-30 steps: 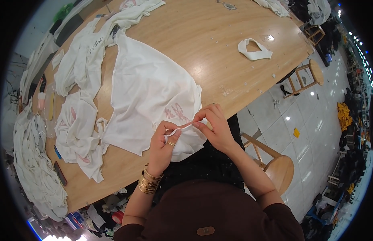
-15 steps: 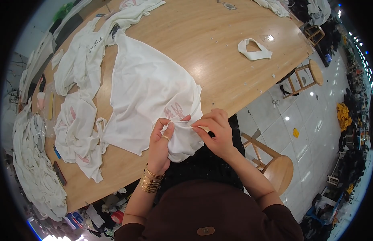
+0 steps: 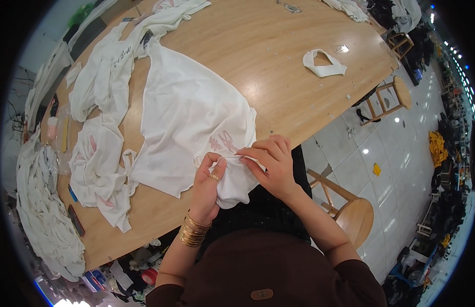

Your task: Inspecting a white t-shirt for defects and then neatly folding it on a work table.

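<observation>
White cloth garment (image 3: 191,102): soft, creased; spread over smooth wooden table (image 3: 283,82);
Left hand (image 3: 206,184): pinching its folded edge (slim gold ring (image 3: 214,177));
Right hand (image 3: 276,169): pinching too; fingertips nearer the left's than before

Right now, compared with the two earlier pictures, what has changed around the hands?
The right hand brought its fingertips slightly left, nearer the left hand; below them, the loose part of the white pink-printed garment hangs more bunched. Both hands hold its edge, as before. The white cloth loop and round wooden stool stayed put.
</observation>
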Available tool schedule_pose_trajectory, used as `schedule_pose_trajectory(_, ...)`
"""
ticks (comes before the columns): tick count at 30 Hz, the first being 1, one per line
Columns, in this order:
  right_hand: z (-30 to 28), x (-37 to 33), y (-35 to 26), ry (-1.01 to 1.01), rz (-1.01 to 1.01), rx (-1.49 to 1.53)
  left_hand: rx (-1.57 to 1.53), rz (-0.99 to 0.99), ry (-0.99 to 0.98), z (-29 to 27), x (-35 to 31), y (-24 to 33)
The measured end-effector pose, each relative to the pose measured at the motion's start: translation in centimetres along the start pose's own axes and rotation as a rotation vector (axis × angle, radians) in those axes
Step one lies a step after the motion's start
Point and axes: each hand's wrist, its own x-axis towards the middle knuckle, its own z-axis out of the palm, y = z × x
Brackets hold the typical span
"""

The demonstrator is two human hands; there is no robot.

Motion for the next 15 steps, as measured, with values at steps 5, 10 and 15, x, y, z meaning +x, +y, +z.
schedule_pose_trajectory(5,-1.0,0.0,0.1,-0.097,0.230,0.261,0.218,0.152,0.000,-0.6,0.1,-0.5)
schedule_pose_trajectory(10,-1.8,0.5,0.3,-0.211,0.405,0.485,0.394,0.282,-0.083,-0.1,-0.1,-0.1)
schedule_pose_trajectory(15,-1.6,0.6,0.4,-0.250,0.404,0.521,0.477,0.384,-0.154,-0.2,-0.2,0.0)
